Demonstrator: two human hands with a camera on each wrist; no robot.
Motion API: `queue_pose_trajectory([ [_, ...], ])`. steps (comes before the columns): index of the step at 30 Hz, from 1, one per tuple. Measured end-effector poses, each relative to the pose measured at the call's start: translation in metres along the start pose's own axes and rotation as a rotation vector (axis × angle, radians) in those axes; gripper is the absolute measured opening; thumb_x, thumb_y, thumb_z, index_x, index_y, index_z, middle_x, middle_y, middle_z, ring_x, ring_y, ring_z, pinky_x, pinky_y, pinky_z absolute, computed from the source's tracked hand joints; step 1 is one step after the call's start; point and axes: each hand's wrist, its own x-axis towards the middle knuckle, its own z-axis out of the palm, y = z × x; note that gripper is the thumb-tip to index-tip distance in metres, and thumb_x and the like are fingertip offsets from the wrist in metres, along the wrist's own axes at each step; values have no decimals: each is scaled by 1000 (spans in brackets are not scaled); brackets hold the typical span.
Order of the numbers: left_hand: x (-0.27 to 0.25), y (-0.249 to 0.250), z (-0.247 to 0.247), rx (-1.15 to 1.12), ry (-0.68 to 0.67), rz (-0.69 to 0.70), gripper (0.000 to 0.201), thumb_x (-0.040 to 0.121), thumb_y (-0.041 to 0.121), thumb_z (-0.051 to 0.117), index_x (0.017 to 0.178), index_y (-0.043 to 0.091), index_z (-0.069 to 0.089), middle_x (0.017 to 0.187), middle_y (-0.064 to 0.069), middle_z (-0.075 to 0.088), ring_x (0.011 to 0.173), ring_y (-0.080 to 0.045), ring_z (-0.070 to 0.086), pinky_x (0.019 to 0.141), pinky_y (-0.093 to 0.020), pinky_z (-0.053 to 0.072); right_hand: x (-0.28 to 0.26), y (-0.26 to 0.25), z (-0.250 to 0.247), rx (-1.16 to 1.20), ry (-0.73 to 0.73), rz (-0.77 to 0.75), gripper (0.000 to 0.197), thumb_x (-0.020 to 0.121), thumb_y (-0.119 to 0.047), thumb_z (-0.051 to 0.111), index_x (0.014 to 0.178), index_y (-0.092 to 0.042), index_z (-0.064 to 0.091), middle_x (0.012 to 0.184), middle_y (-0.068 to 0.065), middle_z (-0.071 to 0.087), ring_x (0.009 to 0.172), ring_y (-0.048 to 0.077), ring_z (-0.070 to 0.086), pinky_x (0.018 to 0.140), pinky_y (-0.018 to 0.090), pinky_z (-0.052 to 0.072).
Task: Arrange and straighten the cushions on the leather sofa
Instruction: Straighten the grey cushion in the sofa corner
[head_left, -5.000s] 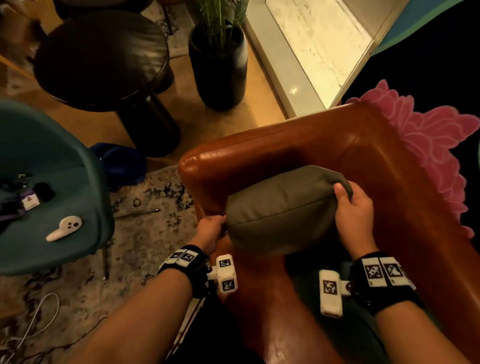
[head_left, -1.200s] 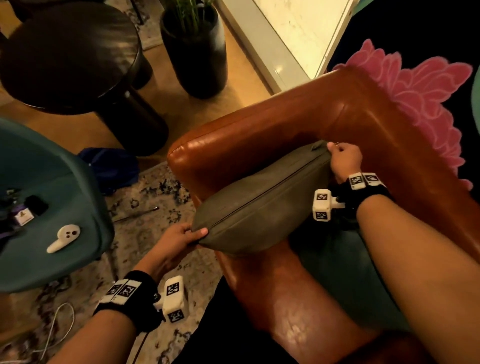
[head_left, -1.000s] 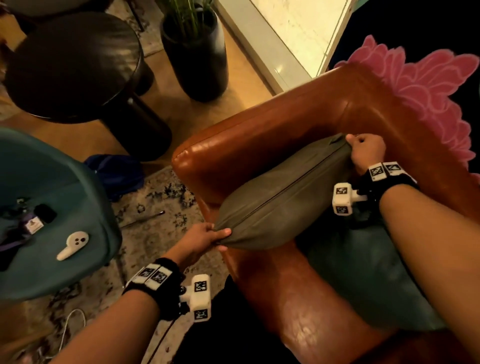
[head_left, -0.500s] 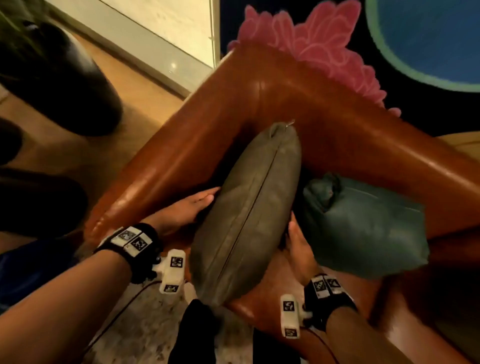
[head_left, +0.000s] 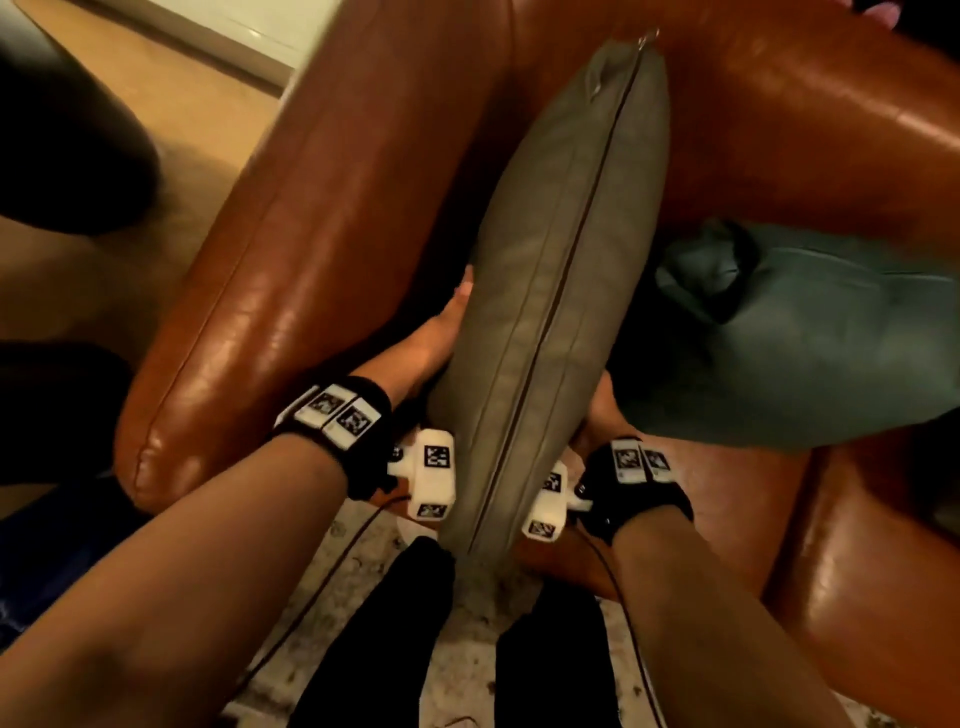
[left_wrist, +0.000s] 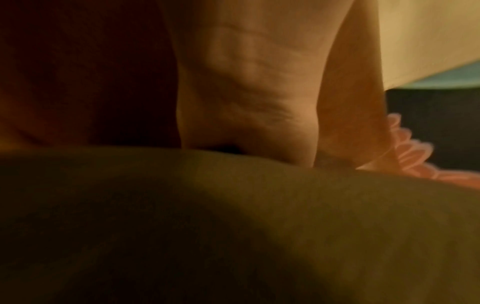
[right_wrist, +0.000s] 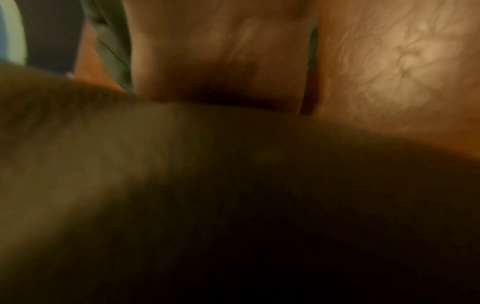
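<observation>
2 hands flank the olive-grey cushion (head_left: 550, 291) in the head view, one on each broad face. The cushion stands on edge on the leather sofa (head_left: 291, 270), its zipper seam facing up and running from 6 o'clock near the person's legs to 12 o'clock, where its far corner reaches the angle between armrest and backrest. The left hand (head_left: 436, 338) lies flat along the cushion's 9 o'clock face, squeezed between cushion and armrest, fingers straight and pointing toward 12 o'clock. The right hand (head_left: 597, 410) presses the 3 o'clock face — only its heel and wrist show, so I cannot tell how its fingers lie. A teal cushion (head_left: 800, 332) slumps on the seat at 3 o'clock, just beside the grey one and leaning on the backrest. Both wrists wear black bands with white marker tags. A patterned rug (head_left: 363, 561) shows at 6 o'clock between the person's dark trouser legs.

In the left wrist view, the cushion's fabric (left_wrist: 233, 226) fills the lower half, dim and blurred. The left hand (left_wrist: 249, 82) reaches up from it at 12 o'clock, palm laid against the cloth; the fingertips are out of frame. A pink scalloped shape (left_wrist: 410, 152) peeks in at 3 o'clock.

In the right wrist view — very blurred — the cushion (right_wrist: 182, 174) again covers the lower part. The right hand (right_wrist: 221, 57) sits at 12 o'clock against it, with glossy sofa leather (right_wrist: 402, 61) at 2 o'clock.
</observation>
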Motion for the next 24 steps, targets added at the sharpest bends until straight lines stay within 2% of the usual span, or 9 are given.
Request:
queue_pose_trajectory([
  [4,-16,7,-22,114,-84,-48,67,93,75,26,151,42,34,157,8,35,146,-16,30,120,-39,21,-19,-26,10,-16,-12,-65,42,112,-20,28,86,0,54,64,19,67,66,13,67,60,16,51],
  [6,-43,18,-32,50,-63,-119,67,93,74,30,146,36,44,145,12,47,139,-16,39,112,-35,27,-33,-39,2,15,-63,-77,35,107,-32,43,120,-7,65,103,12,78,101,18,72,85,27,56],
  [8,-75,19,-38,10,-155,-126,68,89,76,36,148,43,38,143,22,45,131,-9,45,108,-43,34,-43,-49,-18,76,-147,-148,38,105,-24,45,141,-17,55,134,3,67,128,18,60,104,32,49],
  [10,-100,3,-42,19,-142,-191,90,81,75,57,155,40,19,146,18,42,126,-12,51,101,-46,46,-64,-56,-30,189,-194,-229,34,101,-17,48,133,-10,58,126,4,70,120,15,65,96,27,55],
  [12,-121,-24,-38,-52,-154,-333,113,68,63,81,156,21,23,145,-2,52,118,-27,62,92,-50,55,-84,-53,-27,176,-305,-223,30,90,-21,53,115,-7,64,97,5,77,93,15,73,76,24,60],
  [15,-150,-55,-10,-315,-165,-428,74,62,27,93,123,-2,62,115,-18,70,79,-27,73,74,-44,62,-111,-23,-1,-190,-695,1,37,95,-12,50,128,3,60,109,11,75,102,21,73,84,29,59],
  [18,-165,-68,20,-439,57,-344,8,82,-6,70,84,2,71,83,-16,73,60,-19,71,56,-32,61,-86,-9,15,-622,-991,175,49,99,-9,54,147,-3,45,133,5,65,119,19,65,100,34,55],
  [21,-172,-80,29,-486,293,-282,28,88,-4,67,65,8,56,56,-4,63,51,-12,63,54,-28,58,-29,-93,26,-540,-889,88,54,93,-15,62,144,-8,47,126,8,69,114,27,68,90,38,60],
  [24,-182,-90,36,-536,444,-230,30,93,9,65,63,14,60,70,-8,60,61,-16,58,51,-25,54,13,-208,40,-446,-553,-328,46,100,-11,51,143,5,46,98,4,76,88,14,74,76,29,61],
])
